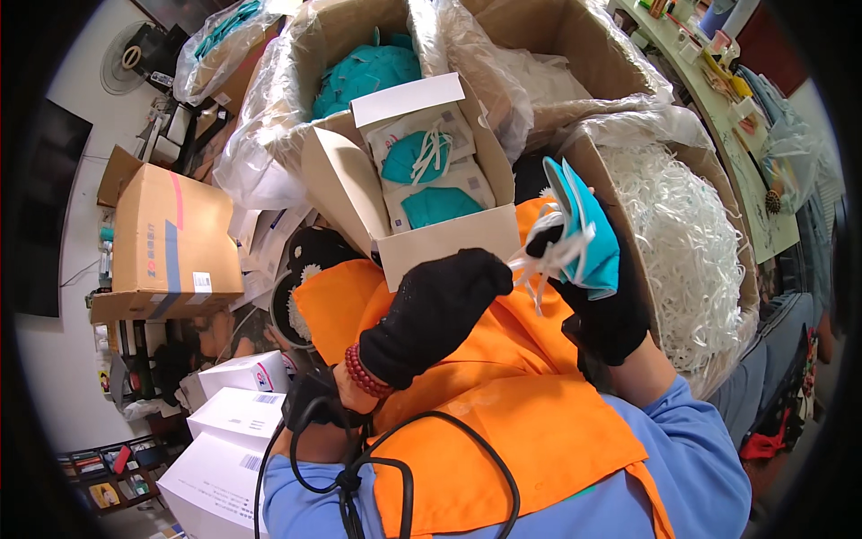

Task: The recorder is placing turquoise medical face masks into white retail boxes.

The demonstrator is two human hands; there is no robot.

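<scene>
a teal folded mask (594, 242), possibly one of several stacked together, was held up by the black-gloved right hand (603, 301), its thumb and fingers closed about it, just to the right of an open white carton (449, 256). the black-gloved left hand (440, 310) was held with its fingers curled together, their tips beside the dangling white straps (549, 260); whether the straps were pinched could not be told. inside the carton, an upper teal mask (404, 160) with loose straps and a lower teal mask (440, 207) were seen lying on pale packets (460, 135). the work was judged to be partway along: the carton was partly filled, its flaps were left standing open, and the held mask was not yet laid down. how many layers were already in place was hidden. much seemed to be left, since a large heap of teal masks (366, 79) was contained in a plastic-lined box beyond the carton, while white strips (678, 260) were heaped in another at the right.
</scene>
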